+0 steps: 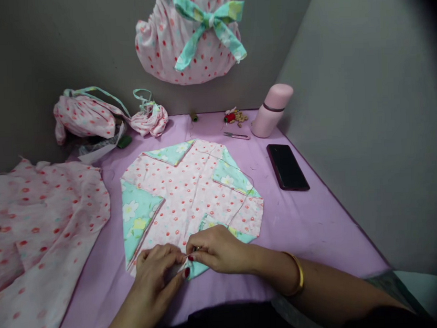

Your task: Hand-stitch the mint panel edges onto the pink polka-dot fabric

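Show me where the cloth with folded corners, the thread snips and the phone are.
Cloth with folded corners [184, 196]: head view, dotted middle.
Thread snips [236, 135]: head view, middle of the tool.
Phone [288, 167]: head view, middle of its dark face.

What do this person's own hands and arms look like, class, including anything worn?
The left hand and right hand are ungloved, with dark red thumbnails. A plain, rounded gold bangle circles the right wrist. No sleeve covers either visible forearm.

A dark grey wall [103, 48] lines the far edge of the purple desk [306, 228]; a paler wall [363, 111] rises along its right edge.
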Demonstrator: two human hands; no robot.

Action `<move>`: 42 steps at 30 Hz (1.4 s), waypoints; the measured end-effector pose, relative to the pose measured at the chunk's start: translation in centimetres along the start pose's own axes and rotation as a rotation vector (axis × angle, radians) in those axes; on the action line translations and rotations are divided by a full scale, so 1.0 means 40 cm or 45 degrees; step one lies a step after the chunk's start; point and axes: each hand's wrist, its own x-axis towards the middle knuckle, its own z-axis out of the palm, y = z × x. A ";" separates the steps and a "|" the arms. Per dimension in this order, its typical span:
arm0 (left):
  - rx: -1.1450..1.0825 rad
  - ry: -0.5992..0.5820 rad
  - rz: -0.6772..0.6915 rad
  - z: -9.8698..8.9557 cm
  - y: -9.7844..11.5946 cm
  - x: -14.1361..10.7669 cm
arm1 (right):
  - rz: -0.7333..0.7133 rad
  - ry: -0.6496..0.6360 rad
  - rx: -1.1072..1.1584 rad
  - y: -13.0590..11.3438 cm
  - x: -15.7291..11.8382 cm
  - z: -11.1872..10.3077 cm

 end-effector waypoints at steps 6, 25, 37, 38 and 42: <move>0.006 0.028 -0.029 0.013 -0.003 -0.001 | -0.002 -0.009 0.026 0.001 -0.001 0.001; 0.102 -0.171 0.046 -0.029 0.008 -0.018 | 0.061 0.012 -0.013 -0.001 0.005 0.003; 0.030 -0.126 -0.041 -0.047 -0.033 -0.070 | 0.115 0.046 0.031 0.001 0.006 0.009; 0.013 -0.092 -0.073 -0.042 -0.027 -0.065 | 0.123 0.052 0.033 0.000 0.006 0.009; 0.016 0.035 -0.145 -0.017 0.003 -0.027 | 0.136 0.058 0.047 -0.004 0.008 0.003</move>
